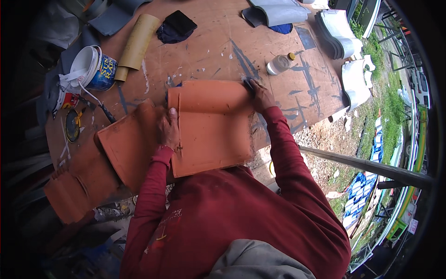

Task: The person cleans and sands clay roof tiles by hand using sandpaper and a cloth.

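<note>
We hold one orange roof tile (213, 132) at the near edge of the counter (204, 58): left hand (169, 129) clamped on its nine-o'clock side; right hand (263, 98) closed around a dark object (248, 84), perhaps a pad, the tile lying toward eight o'clock from it.

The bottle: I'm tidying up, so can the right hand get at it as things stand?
Probably yes: the right hand is close to the bottle and nothing stands between them, though it seems to hold something dark.
</note>
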`<act>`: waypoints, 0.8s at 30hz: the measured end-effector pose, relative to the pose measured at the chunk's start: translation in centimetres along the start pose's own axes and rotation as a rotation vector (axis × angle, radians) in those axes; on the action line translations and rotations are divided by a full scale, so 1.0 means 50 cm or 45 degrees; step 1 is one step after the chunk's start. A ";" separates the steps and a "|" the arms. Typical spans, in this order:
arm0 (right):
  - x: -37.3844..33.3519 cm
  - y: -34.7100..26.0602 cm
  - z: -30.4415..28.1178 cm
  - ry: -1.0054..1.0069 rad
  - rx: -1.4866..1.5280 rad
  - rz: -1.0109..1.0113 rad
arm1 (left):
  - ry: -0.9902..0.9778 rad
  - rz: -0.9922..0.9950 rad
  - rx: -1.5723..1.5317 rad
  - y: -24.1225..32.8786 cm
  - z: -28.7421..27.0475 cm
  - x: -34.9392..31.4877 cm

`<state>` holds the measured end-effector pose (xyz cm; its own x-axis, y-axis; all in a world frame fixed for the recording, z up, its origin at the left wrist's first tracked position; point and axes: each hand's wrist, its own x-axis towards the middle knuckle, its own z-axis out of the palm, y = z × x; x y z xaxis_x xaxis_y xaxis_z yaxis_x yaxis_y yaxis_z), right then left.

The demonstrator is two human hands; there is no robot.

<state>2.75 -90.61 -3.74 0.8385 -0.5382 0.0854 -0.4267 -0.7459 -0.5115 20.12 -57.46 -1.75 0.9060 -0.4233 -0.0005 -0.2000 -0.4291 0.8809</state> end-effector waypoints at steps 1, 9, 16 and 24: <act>-0.026 -0.034 0.011 0.046 0.015 -0.047 | 0.028 0.002 0.011 -0.018 -0.006 0.009; -0.219 -0.040 0.079 0.281 -0.042 -0.097 | 0.065 -0.092 0.407 -0.041 0.000 0.019; -0.099 -0.037 0.029 0.086 -0.172 0.000 | 0.014 -0.199 0.440 -0.005 -0.007 0.021; -0.177 -0.025 0.072 0.363 -0.132 -0.040 | 0.018 -0.113 0.454 -0.018 0.007 0.023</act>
<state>-2.94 -83.51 -6.93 0.7291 -0.5919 0.3436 -0.4467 -0.7919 -0.4164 21.22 -57.82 -2.70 0.9301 -0.3622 -0.0607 -0.2359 -0.7158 0.6572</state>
